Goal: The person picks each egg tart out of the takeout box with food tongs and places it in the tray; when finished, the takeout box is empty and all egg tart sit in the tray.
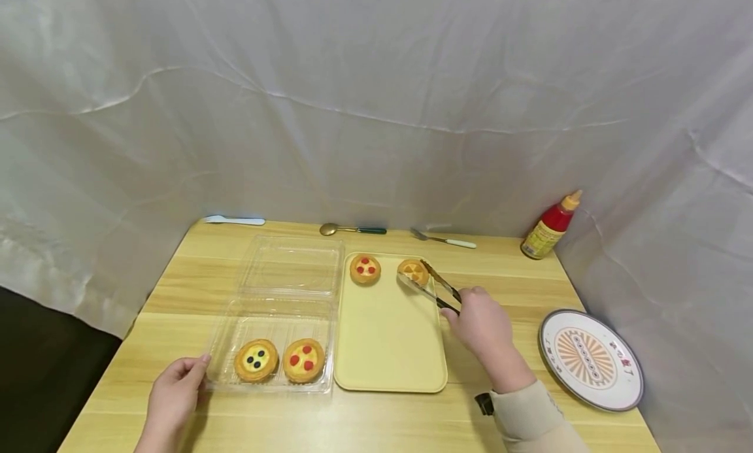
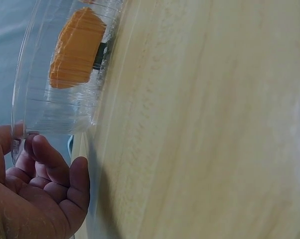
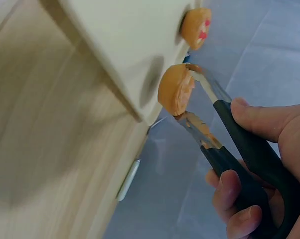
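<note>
The right hand (image 1: pixel 479 322) curls its fingers round the black handles of a pair of tongs (image 1: pixel 434 287) in the head view, and the tong tips sit on either side of an orange-topped tart (image 1: pixel 414 270) at the far right corner of the yellow tray (image 1: pixel 385 348). A second tart with red dots (image 1: pixel 365 268) lies just beside it on the tray, apart from the tongs. The left hand (image 1: pixel 174 394) rests at the near left corner of the clear plastic clamshell (image 1: pixel 276 309), thumb on its rim, fingers loosely bent. Inside the near half of the clamshell lie a tart with dark dots (image 1: pixel 256 360) and a tart with red dots on yellow (image 1: pixel 304 359), side by side. Along the far edge of the wooden table (image 1: pixel 376 420) lie a white knife (image 1: pixel 233 220), a spoon (image 1: pixel 351 229) and a fork (image 1: pixel 442 239); a red sauce bottle (image 1: pixel 550 225) stands at the far right, and a patterned plate (image 1: pixel 590 359) sits near the right edge.

The left wrist view shows the hand (image 2: pixel 35 199) with fingers (image 2: pixel 48 154) gently curled, the thumb tip against the clamshell wall (image 2: pixel 50 114) (it pinches nothing that I can see). A tart's fluted side (image 2: pixel 77 47) shows through the plastic.

The right wrist view shows the hand (image 3: pixel 269 164) gripping the tongs (image 3: pixel 225 134), whose metal tips clamp the tart (image 3: pixel 175 89) at the tray's edge (image 3: pixel 135 55).
</note>
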`<action>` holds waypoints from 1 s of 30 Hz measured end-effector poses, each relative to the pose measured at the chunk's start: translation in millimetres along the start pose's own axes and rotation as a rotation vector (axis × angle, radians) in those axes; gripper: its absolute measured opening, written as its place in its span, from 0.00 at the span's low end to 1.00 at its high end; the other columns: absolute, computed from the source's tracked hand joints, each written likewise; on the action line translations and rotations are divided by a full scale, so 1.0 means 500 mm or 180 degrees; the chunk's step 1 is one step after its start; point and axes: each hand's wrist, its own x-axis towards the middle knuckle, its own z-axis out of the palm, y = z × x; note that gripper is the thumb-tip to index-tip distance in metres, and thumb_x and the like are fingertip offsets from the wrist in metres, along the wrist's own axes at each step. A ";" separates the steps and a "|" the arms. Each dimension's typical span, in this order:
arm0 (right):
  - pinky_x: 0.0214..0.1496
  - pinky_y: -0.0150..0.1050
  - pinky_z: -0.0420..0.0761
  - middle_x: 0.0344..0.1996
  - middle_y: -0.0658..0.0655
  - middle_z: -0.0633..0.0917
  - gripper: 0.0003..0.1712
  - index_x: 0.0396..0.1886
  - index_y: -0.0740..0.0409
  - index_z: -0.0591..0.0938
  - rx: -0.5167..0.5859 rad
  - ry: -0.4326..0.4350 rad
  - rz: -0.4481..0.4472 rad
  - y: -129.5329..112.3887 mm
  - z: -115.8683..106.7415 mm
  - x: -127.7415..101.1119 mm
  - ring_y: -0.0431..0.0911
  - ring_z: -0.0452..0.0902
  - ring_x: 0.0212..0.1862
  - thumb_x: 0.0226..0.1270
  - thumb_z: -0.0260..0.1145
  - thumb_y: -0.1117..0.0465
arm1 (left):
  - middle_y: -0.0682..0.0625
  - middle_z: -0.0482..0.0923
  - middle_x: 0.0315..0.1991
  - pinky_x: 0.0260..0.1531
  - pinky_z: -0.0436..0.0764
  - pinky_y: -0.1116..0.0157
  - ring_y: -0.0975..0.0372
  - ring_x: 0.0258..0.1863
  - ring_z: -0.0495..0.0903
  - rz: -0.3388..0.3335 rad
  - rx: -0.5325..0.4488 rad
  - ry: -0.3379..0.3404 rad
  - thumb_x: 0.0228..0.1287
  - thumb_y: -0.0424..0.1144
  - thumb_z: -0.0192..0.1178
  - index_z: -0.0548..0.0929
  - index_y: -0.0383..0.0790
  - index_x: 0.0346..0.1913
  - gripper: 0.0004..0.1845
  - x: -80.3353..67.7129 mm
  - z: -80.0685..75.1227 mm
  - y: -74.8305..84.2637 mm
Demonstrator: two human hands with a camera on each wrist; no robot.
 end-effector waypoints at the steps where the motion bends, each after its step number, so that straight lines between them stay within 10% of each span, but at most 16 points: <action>1: 0.35 0.59 0.85 0.44 0.70 0.85 0.32 0.54 0.73 0.84 -0.0009 -0.0001 0.0001 0.002 0.002 0.001 0.63 0.85 0.35 0.69 0.77 0.47 | 0.52 0.78 0.28 0.29 0.80 0.65 0.62 0.30 0.78 -0.0004 -0.0009 -0.0009 0.84 0.48 0.55 0.80 0.27 0.50 0.21 0.000 0.000 0.000; 30: 0.40 0.61 0.85 0.51 0.72 0.83 0.41 0.62 0.73 0.81 0.0126 0.0048 0.0089 -0.018 0.010 -0.009 0.66 0.85 0.42 0.70 0.74 0.40 | 0.50 0.79 0.27 0.30 0.81 0.64 0.60 0.29 0.78 -0.0079 -0.0155 0.0011 0.84 0.48 0.54 0.78 0.29 0.47 0.20 -0.005 0.002 -0.003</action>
